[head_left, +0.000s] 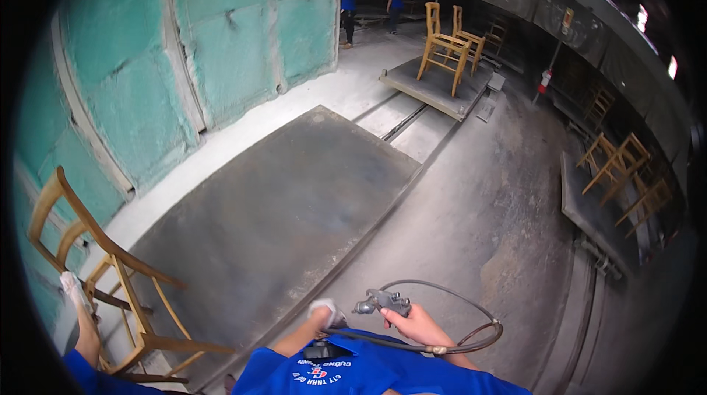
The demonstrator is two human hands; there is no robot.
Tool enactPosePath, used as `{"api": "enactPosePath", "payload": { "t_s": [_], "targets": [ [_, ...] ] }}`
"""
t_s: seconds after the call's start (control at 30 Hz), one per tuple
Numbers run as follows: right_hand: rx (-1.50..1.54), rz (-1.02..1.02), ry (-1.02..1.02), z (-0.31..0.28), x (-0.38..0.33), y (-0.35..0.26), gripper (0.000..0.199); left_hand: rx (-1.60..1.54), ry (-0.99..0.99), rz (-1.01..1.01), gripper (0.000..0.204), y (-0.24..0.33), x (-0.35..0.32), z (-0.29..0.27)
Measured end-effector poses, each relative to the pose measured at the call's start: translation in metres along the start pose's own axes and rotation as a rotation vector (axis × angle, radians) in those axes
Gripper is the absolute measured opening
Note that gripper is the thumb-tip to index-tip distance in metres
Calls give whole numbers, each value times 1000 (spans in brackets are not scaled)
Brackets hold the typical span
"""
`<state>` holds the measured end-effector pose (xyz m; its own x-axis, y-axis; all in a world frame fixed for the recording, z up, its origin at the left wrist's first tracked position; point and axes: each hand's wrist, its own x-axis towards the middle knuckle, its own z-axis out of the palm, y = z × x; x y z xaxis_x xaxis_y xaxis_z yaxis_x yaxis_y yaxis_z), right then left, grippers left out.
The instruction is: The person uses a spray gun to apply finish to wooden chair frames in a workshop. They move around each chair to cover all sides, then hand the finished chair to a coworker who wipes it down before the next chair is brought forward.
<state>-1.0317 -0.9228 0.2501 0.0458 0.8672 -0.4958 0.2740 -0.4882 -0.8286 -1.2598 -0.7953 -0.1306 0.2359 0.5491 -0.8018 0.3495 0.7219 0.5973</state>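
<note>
My right hand (418, 327), bare, is wrapped round a grey metal spray gun (386, 302) in front of my waist. A dark hose (482, 312) loops out from the gun to the right and back across my forearm. My left hand (328, 312), in a whitish glove, is just left of the gun and apart from it; how its fingers are set does not show clearly. At the far left, another person's gloved hand (72, 286) is at the back of a tilted wooden chair frame (121, 262). The chair leans over the near edge of a flat grey platform (272, 203).
A second platform (412, 78) ahead carries wooden chairs (445, 45) beside floor rails (403, 124). More chairs (618, 163) stand on a platform at the right. Green filter panels (221, 26) line the left wall. People in blue (395, 1) stand at the back.
</note>
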Motion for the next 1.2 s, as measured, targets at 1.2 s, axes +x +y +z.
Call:
{"api": "enactPosePath", "payload": {
  "t_s": [1.2],
  "targets": [
    [-530, -164, -651, -84, 233, -94, 28, 1465, 309, 1412, 34, 705, -223, 155]
  ]
}}
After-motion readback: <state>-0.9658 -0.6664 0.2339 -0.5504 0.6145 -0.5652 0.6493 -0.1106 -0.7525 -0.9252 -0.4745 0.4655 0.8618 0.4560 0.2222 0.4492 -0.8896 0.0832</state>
